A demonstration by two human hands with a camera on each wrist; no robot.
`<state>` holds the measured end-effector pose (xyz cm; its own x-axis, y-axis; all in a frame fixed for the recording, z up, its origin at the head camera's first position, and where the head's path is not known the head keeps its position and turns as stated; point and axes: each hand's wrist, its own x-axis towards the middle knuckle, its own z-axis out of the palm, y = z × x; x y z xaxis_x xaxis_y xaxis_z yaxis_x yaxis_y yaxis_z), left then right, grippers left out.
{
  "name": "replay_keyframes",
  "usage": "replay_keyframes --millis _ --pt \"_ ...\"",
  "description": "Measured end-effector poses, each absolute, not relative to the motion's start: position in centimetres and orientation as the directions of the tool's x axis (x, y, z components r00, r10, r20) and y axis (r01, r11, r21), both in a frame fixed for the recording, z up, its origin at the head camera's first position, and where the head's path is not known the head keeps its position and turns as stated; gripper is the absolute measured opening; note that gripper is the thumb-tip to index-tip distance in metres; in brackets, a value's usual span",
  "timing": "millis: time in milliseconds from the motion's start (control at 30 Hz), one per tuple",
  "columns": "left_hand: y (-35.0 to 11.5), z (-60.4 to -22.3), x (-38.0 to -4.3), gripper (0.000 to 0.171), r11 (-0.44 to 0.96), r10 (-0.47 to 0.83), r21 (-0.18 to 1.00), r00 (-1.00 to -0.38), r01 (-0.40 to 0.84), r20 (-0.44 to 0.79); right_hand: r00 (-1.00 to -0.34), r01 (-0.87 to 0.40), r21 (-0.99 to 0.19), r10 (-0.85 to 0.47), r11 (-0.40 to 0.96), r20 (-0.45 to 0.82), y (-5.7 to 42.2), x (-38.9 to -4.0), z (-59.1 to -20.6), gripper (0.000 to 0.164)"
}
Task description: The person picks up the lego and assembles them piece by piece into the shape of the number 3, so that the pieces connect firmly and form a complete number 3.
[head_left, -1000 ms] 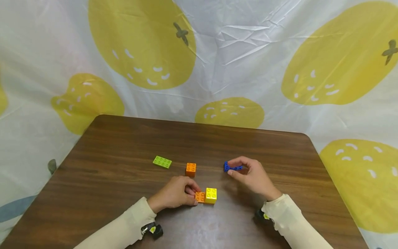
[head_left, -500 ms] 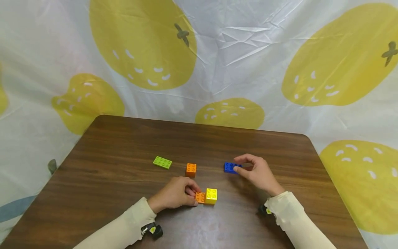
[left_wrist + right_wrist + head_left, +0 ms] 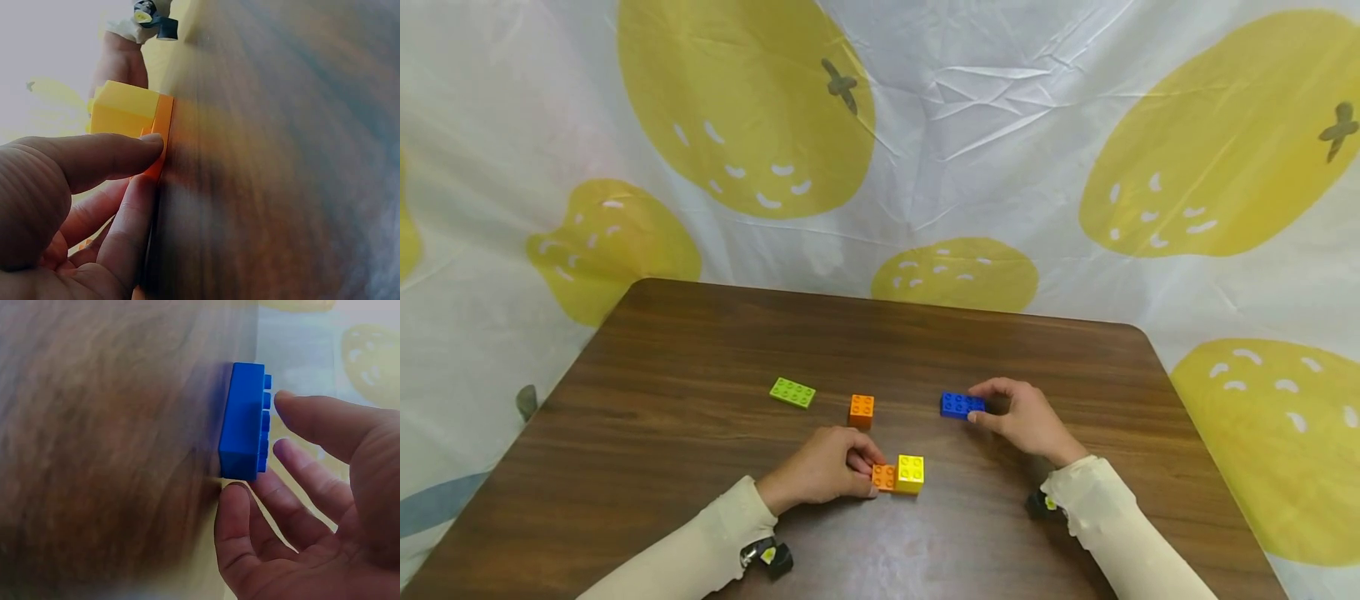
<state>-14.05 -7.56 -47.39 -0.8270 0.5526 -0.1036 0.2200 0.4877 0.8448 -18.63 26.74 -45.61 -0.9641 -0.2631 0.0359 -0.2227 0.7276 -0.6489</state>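
The left hand point(image 3: 822, 464) has its grip pinching a flat orange brick point(image 3: 883, 477) on the table point(image 3: 700, 350), a yellow block point(image 3: 911, 474) on its right end. Farther and rightward, the right hand point(image 3: 1024, 418) holds its grip spread at the blue brick's point(image 3: 958, 406) right end.

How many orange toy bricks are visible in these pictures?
2: a square brick standing alone beyond the left hand, and a thin brick pinched by that hand, partly under the yellow brick. More could be hidden.

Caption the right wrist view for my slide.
Right hand, fingers parted, beside a blue rectangular studded plastic brick on a brown wood-grain table.
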Motion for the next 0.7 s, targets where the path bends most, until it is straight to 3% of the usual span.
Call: replay_keyframes --millis 467,700 --pt "-7.61 -47.57 -14.1 0.03 0.484 0.553 0.848 -0.826 0.216 -0.105 -0.957 -0.257 -0.591 -0.284 0.765 0.049 26.92 -18.95 -46.14 0.033" --pt "-7.6 -47.59 -14.17 0.03 0.491 0.549 0.847 -0.827 0.205 -0.119 -0.958 -0.247 -0.615 -0.286 0.749 0.037 26.91 -19.14 -46.06 0.03"
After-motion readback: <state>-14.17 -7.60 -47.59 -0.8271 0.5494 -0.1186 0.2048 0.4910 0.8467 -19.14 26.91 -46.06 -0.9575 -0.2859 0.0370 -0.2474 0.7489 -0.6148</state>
